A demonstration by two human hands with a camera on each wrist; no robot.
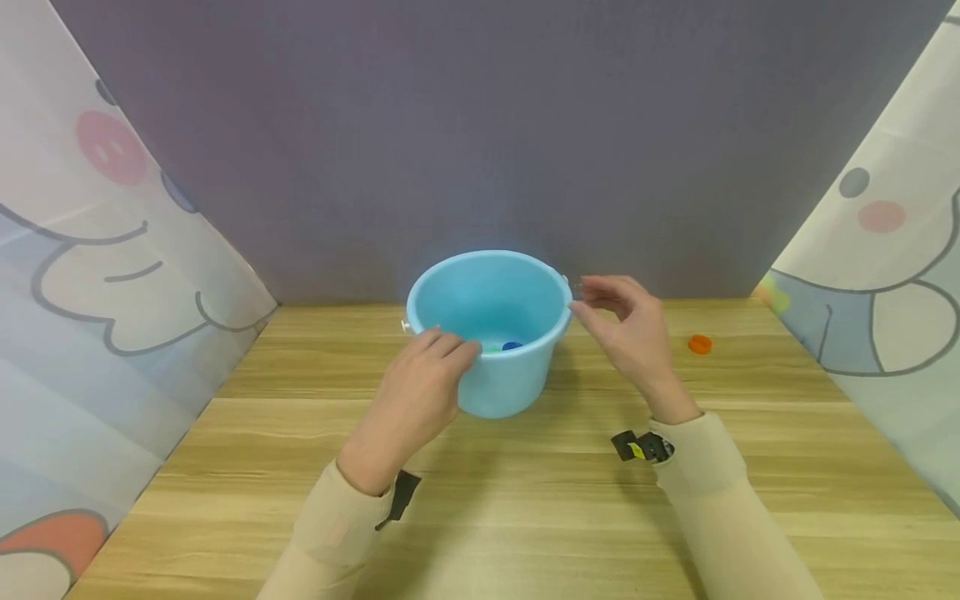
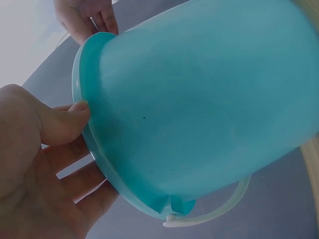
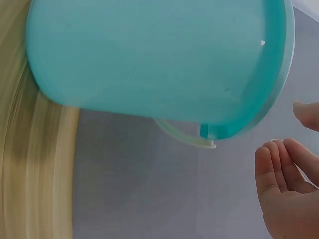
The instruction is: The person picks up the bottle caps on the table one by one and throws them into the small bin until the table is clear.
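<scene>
A light blue bucket point(image 1: 504, 385) stands upright on the wooden table. My left hand point(image 1: 420, 385) grips its near-left rim, with the thumb point(image 2: 70, 122) on the outer side and the fingers reaching over to the inside. Just outside the right part of the rim is my right hand point(image 1: 626, 329). Its fingers are gently bent, and a gap separates the thumb point(image 3: 308, 115) from the fingertips point(image 3: 273, 152); no held object shows clearly there. At the bottom of the bucket lie a small blue round piece point(image 1: 512, 346) and a green one point(image 1: 491, 348), partly hidden by the near rim.
An orange ring-shaped cap point(image 1: 700, 344) lies on the table point(image 1: 570, 517) to the right of my right hand. The bucket's white handle point(image 2: 219, 211) hangs down behind it. A dark grey panel point(image 1: 480, 150) rises at the back, and printed curtains point(image 1: 127, 275) flank both sides.
</scene>
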